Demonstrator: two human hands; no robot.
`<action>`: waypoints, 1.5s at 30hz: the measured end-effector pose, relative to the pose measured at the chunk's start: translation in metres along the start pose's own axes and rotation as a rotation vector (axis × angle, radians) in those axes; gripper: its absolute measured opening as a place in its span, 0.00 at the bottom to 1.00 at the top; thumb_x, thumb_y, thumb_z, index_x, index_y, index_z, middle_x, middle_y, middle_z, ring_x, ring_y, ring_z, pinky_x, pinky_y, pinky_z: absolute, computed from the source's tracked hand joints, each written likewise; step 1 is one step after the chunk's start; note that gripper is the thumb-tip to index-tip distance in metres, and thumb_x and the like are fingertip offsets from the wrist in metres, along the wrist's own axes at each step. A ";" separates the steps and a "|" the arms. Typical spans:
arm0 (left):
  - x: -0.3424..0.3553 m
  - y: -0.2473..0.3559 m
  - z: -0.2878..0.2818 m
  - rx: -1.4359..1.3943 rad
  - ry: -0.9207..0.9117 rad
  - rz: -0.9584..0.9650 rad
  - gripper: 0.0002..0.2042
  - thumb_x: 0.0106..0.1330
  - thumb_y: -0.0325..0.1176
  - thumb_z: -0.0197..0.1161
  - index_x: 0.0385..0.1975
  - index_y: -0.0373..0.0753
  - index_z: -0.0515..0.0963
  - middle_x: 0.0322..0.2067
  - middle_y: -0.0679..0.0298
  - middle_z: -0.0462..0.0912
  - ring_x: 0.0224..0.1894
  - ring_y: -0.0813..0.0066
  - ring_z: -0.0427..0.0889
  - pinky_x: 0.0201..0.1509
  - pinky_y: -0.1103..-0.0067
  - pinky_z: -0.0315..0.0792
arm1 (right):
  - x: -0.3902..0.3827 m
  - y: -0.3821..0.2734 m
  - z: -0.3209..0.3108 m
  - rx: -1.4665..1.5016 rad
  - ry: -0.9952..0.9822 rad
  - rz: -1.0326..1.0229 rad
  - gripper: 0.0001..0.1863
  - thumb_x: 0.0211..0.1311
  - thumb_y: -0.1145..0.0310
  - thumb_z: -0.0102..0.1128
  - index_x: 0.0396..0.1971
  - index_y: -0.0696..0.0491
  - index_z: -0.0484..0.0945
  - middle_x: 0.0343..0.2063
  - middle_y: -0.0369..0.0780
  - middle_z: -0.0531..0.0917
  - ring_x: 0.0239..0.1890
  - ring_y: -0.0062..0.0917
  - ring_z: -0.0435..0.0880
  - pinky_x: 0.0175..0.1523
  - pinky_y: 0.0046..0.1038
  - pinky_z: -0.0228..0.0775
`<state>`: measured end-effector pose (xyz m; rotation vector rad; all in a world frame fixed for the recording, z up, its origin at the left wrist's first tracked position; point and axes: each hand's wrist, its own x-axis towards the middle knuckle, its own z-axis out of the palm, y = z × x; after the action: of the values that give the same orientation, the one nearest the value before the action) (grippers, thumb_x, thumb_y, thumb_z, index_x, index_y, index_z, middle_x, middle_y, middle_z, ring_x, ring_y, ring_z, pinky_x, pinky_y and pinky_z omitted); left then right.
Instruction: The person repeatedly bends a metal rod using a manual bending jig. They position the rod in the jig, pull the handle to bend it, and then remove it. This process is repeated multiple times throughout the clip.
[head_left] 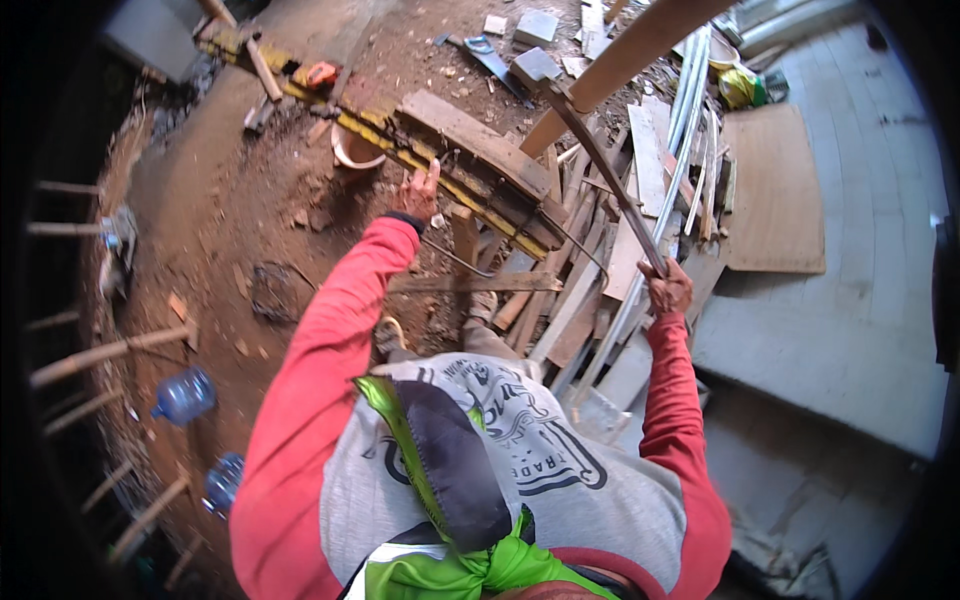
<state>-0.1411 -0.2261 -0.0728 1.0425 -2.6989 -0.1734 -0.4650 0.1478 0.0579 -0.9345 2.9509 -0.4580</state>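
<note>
My left hand (418, 194) reaches to the near edge of a long yellow, weathered wooden beam (478, 200), its fingertips at the edge and apart. A wooden board (470, 135) lies along the beam, and bent metal rods (470, 268) hang below it. A pinkish bucket (355, 155) sits on the dirt behind my left hand, partly hidden by the beam. My right hand (668, 290) is closed round the lower end of a long, dark straight bar (615, 180), which slants up toward the top centre.
Loose planks (580, 310) are heaped at centre right beside long pale pipes (680, 150), a plywood sheet (775, 190) and a grey floor (840, 340). A saw (495, 68) and grey blocks (535, 28) lie at the top. Water jugs (185, 395) and wooden sticks (110, 355) are at left.
</note>
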 end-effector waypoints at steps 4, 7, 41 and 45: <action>-0.004 -0.008 0.015 0.020 0.010 0.011 0.33 0.60 0.23 0.50 0.71 0.41 0.59 0.40 0.49 0.77 0.28 0.49 0.85 0.30 0.61 0.81 | 0.054 0.113 -0.022 -0.441 0.075 -0.295 0.17 0.51 0.45 0.63 0.30 0.42 0.79 0.26 0.41 0.85 0.34 0.44 0.84 0.40 0.44 0.74; -0.002 -0.002 0.005 0.024 -0.035 0.003 0.33 0.60 0.21 0.50 0.71 0.40 0.58 0.41 0.49 0.77 0.29 0.47 0.85 0.31 0.61 0.82 | 0.090 0.144 -0.043 -0.592 -0.146 -0.337 0.12 0.47 0.51 0.63 0.26 0.41 0.77 0.24 0.40 0.84 0.34 0.42 0.84 0.38 0.43 0.73; -0.002 -0.006 -0.003 0.110 -0.053 0.072 0.34 0.59 0.19 0.51 0.71 0.35 0.58 0.36 0.51 0.76 0.22 0.54 0.84 0.22 0.67 0.80 | 0.277 0.113 0.055 -0.365 -0.261 -0.786 0.11 0.56 0.62 0.63 0.20 0.49 0.73 0.20 0.45 0.80 0.28 0.45 0.81 0.33 0.45 0.69; -0.002 -0.004 0.002 0.146 -0.095 0.051 0.33 0.61 0.20 0.51 0.70 0.35 0.59 0.36 0.51 0.75 0.22 0.55 0.84 0.23 0.66 0.80 | 0.232 0.130 0.057 -0.505 -0.274 -0.618 0.07 0.55 0.61 0.63 0.22 0.46 0.77 0.21 0.47 0.82 0.29 0.47 0.83 0.34 0.47 0.73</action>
<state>-0.1375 -0.2272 -0.0761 1.0282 -2.8569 -0.0165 -0.7227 0.1025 -0.0150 -1.7949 2.5090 0.4215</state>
